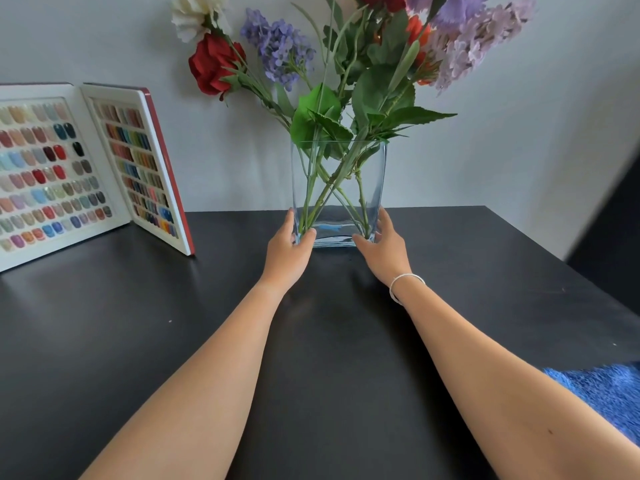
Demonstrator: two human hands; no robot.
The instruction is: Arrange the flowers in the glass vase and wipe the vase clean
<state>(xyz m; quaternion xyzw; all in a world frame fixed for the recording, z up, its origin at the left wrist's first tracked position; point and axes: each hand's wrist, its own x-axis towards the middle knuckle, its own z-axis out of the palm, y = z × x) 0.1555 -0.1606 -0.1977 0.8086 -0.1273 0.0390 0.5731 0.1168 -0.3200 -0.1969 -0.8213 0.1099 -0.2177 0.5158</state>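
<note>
**Glass vase full of flowers, held by two hands**

Glass, clear with a little blue in it: that is the vase (337,188). It stands upright on the black table (138,341), close to the far edge and near the middle of that edge, by the grey wall (519,150). The vase is tall, with flat sides and an open top.

Inside it are the flowers (346,64). Their green stems cross each other in the glass and reach the bottom. Big green leaves hang over the rim. Above them are a red rose, a white bloom, purple and pale lilac bunches, and a bit of orange.

The left hand (289,252) grasps the lower left corner of the vase, thumb on the front. The right hand (382,247) grasps the lower right corner the same way. A thin white bracelet (403,284) sits on the right wrist.

At the left edge of the table an open book of coloured nail samples (86,168) stands up against the wall. A fuzzy blue cloth (602,393) lies at the right edge, near the front, well apart from the vase.
</note>
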